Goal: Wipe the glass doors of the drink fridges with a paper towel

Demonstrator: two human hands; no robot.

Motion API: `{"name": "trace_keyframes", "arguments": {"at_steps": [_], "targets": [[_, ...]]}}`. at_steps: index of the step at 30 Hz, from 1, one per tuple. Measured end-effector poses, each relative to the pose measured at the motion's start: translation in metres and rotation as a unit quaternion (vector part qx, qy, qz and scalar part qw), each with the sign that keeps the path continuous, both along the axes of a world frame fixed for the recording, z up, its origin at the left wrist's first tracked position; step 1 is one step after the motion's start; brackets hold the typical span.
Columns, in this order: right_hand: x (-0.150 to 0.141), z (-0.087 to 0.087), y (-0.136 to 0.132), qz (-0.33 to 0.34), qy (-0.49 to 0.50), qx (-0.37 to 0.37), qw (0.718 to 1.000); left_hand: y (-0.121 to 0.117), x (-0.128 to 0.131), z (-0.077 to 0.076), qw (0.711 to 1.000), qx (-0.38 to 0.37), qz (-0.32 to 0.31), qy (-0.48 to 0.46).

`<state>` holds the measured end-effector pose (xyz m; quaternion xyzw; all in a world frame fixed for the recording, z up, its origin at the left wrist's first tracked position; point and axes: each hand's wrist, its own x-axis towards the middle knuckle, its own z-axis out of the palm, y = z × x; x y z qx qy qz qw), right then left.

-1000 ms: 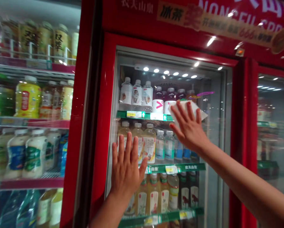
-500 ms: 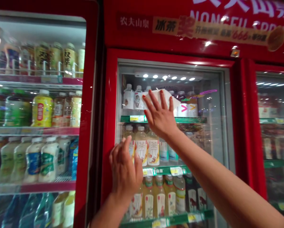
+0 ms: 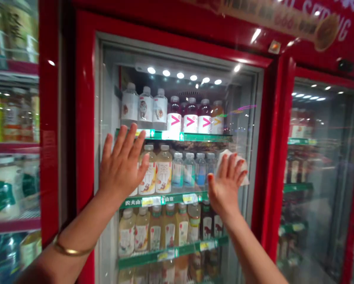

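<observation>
The glass door [image 3: 239, 98] of a red drinks fridge stands in front of me. My right hand [image 3: 226, 193] presses a white wipe [image 3: 243, 178] flat against the right part of the glass, fingers spread; whether it is cloth or paper I cannot tell. At the door's left side, my left hand [image 3: 122, 165] is raised with fingers stretched apart and nothing held. It looks to be on or close to the glass; contact is unclear. A gold bangle [image 3: 73, 251] circles the left forearm.
Behind the glass, bottles [image 3: 164, 171] line several shelves. The red door frame [image 3: 85, 118] runs along the left. Another fridge [image 3: 321, 165] stands on the right, and an open-looking drinks shelf [image 3: 14, 146] is at the far left.
My right hand has moved the wipe from the upper middle of the glass down and to the right. The left hand has risen, its fingers now spread. The view has shifted right.
</observation>
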<state>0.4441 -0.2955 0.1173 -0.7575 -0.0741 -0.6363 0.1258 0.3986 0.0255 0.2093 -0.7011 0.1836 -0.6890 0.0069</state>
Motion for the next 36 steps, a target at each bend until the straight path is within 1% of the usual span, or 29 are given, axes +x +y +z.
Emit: {"name": "trace_keyframes", "arguments": {"at_steps": [1, 2, 4, 5, 6, 7, 8, 10, 12, 13, 14, 15, 17, 18, 19, 20, 21, 22, 24, 25, 26, 27, 28, 29, 31, 32, 33, 34, 36], "targets": [[-0.007, -0.033, 0.014, 0.004, 0.012, -0.03, 0.999, 0.0, -0.002, -0.001, 1.0, -0.006, 0.003, 0.006], [-0.015, -0.071, 0.027, 0.02, 0.006, -0.112, 0.994, -0.001, -0.004, -0.002, 1.0, -0.009, 0.007, 0.011], [-0.031, -0.143, 0.036, 0.066, -0.026, -0.31, 0.948, -0.001, -0.008, -0.007, 1.0, -0.012, 0.015, 0.016], [-0.035, -0.171, 0.028, 0.063, -0.029, -0.339, 0.938, -0.001, -0.01, -0.011, 1.0, -0.014, 0.019, 0.017], [-0.036, -0.19, 0.014, 0.051, -0.025, -0.316, 0.947, -0.001, -0.011, -0.018, 0.999, -0.014, 0.023, 0.019], [-0.033, -0.199, -0.004, 0.033, -0.014, -0.264, 0.964, -0.001, -0.012, -0.027, 0.999, -0.016, 0.027, 0.023], [-0.027, -0.197, -0.021, 0.012, 0.001, -0.182, 0.983, -0.001, -0.013, -0.039, 0.999, -0.017, 0.032, 0.029], [-0.014, -0.175, -0.038, -0.013, 0.029, -0.019, 0.999, -0.003, -0.013, -0.071, 0.998, -0.036, 0.044, 0.035], [-0.007, -0.152, -0.018, -0.01, 0.036, 0.064, 0.997, -0.008, -0.013, -0.112, 0.996, -0.061, 0.062, 0.031], [-0.009, -0.148, 0.003, -0.001, 0.033, 0.065, 0.997, -0.011, -0.013, -0.135, 0.995, -0.071, 0.07, 0.028], [-0.012, -0.15, 0.029, 0.007, 0.027, 0.044, 0.999, -0.014, -0.013, -0.158, 0.994, -0.078, 0.075, 0.027], [-0.017, -0.159, 0.054, 0.012, 0.01, 0.004, 1.0, -0.016, -0.013, -0.18, 0.993, -0.082, 0.077, 0.029], [-0.025, -0.19, 0.09, 0.051, -0.035, -0.127, 0.99, -0.02, -0.014, -0.217, 0.993, -0.087, 0.075, 0.03], [-0.027, -0.208, 0.095, 0.063, -0.056, -0.168, 0.982, -0.02, -0.014, -0.231, 0.993, -0.089, 0.074, 0.029], [-0.028, -0.223, 0.088, 0.066, -0.065, -0.186, 0.978, -0.021, -0.014, -0.242, 0.993, -0.084, 0.074, 0.026], [-0.027, -0.234, 0.073, 0.058, -0.059, -0.171, 0.982, -0.021, -0.015, -0.25, 0.994, -0.076, 0.075, 0.022], [-0.024, -0.238, 0.052, 0.041, -0.039, -0.134, 0.989, -0.021, -0.016, -0.256, 0.994, -0.068, 0.078, 0.019], [-0.02, -0.236, 0.03, 0.016, -0.014, -0.064, 0.998, -0.022, -0.017, -0.259, 0.995, -0.061, 0.082, 0.02], [-0.009, -0.217, 0.001, -0.007, 0.029, 0.095, 0.995, -0.022, -0.019, -0.261, 0.994, -0.061, 0.089, 0.025], [-0.004, -0.206, 0.0, -0.009, 0.043, 0.153, 0.987, -0.022, -0.019, -0.261, 0.993, -0.067, 0.091, 0.028], [-0.003, -0.197, 0.009, -0.002, 0.05, 0.174, 0.984, -0.023, -0.019, -0.26, 0.992, -0.075, 0.091, 0.032], [-0.005, -0.192, 0.024, 0.012, 0.05, 0.154, 0.987, -0.023, -0.019, -0.26, 0.992, -0.082, 0.09, 0.034], [-0.011, -0.193, 0.043, 0.037, 0.042, 0.091, 0.994, -0.023, -0.019, -0.259, 0.992, -0.088, 0.087, 0.034], [-0.017, -0.198, 0.061, 0.066, 0.022, -0.005, 0.998, -0.024, -0.02, -0.259, 0.991, -0.093, 0.085, 0.034], [-0.029, -0.215, 0.08, 0.105, -0.027, -0.191, 0.976, -0.026, -0.021, -0.257, 0.992, -0.098, 0.077, 0.034], [-0.031, -0.221, 0.079, 0.106, -0.038, -0.237, 0.965, -0.026, -0.021, -0.257, 0.992, -0.101, 0.072, 0.034], [-0.03, -0.222, 0.071, 0.094, -0.035, -0.239, 0.966, -0.027, -0.021, -0.257, 0.992, -0.103, 0.067, 0.035], [-0.028, -0.217, 0.059, 0.077, -0.022, -0.197, 0.977, -0.027, -0.022, -0.258, 0.992, -0.105, 0.062, 0.035], [-0.021, -0.188, 0.037, 0.051, 0.021, -0.039, 0.998, -0.026, -0.021, -0.262, 0.992, -0.108, 0.058, 0.032]]}}
